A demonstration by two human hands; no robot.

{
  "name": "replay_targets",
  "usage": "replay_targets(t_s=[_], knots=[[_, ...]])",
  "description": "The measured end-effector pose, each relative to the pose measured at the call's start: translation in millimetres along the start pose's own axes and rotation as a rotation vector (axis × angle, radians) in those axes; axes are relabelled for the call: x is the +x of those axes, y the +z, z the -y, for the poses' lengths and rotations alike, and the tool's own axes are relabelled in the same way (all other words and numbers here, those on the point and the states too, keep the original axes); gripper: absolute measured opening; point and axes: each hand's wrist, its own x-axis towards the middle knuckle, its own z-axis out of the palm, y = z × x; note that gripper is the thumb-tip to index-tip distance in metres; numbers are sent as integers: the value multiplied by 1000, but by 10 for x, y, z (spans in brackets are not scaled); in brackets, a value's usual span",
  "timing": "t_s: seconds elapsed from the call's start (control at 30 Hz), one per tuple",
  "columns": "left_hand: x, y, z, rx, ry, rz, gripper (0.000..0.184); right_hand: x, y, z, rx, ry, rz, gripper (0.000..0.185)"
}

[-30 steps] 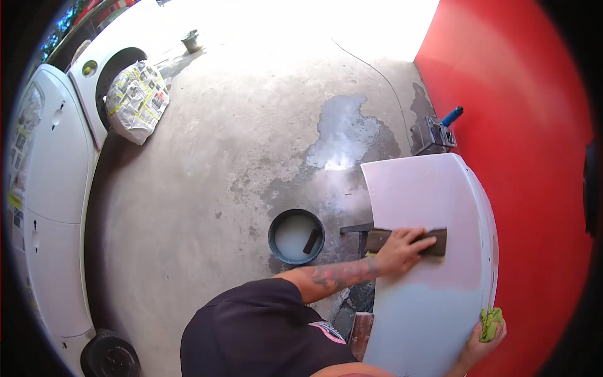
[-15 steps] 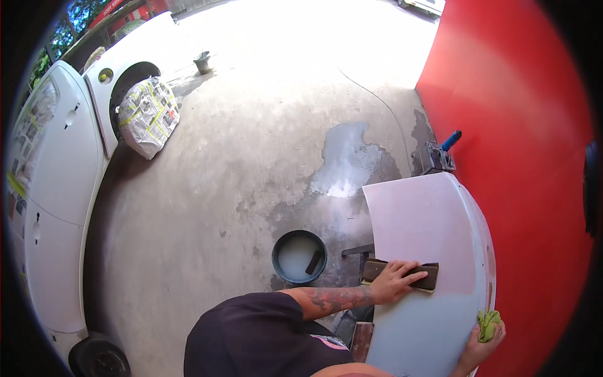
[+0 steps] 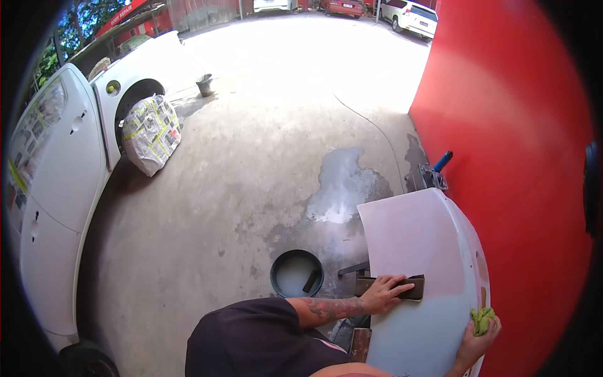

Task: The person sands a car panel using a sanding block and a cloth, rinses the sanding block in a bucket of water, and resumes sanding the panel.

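Observation:
My left hand [image 3: 382, 294], on a tattooed forearm, presses over a long dark brown sanding block [image 3: 411, 290], its fingers wrapped across the top. The block lies across a curved car body panel [image 3: 408, 229], pinkish at the far part and pale blue-white nearer me. At the panel's right edge my right hand [image 3: 478, 342] is closed on a crumpled green cloth [image 3: 482, 321]. A round dark basin [image 3: 274, 281] of cloudy water stands on the floor left of the panel, with a dark block [image 3: 311, 281] in it.
A red wall [image 3: 515, 157] runs close along the right. On the left is a white car [image 3: 59, 207] with a paper-covered wheel [image 3: 152, 135]. Wet concrete [image 3: 339, 182] and a hose [image 3: 380, 132] lie ahead, near a blue-handled tool [image 3: 443, 161]. A bucket [image 3: 205, 85] stands farther off.
My left hand and the sanding block have shifted slightly toward me and left on the panel. My right hand stays at the edge with the cloth. The view has tilted up, showing more parked cars.

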Motion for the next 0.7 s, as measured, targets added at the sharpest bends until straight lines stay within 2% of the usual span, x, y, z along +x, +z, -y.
replay_targets(t_s=[0.07,0.2,0.3,0.47,0.53,0.6,0.63,0.7], knots=[[281,-15,152,-40,-18,53,75,-7,-3,3,-7,5,-1,40],[1442,-142,428,-92,-256,-100,60,9,-52,150,6,49,7,40],[1251,-105,345,-120,-250,-110,59,-10,-55,134,-1,70,9,40],[-18,35,30,-50,-100,0,66,6,-24,123,-8,49,-10,40],[279,-104,109,-25,-71,20,68,-2,-17,120,-25,49,-22,40],[887,-185,264,-37,-241,-39,62,-2,-20,118,-8,47,-16,40],[1184,-197,388,-21,-283,-92,58,3,-24,116,0,46,-12,39],[1422,-264,461,-45,-331,-58,58,14,-34,129,6,25,-8,39]])
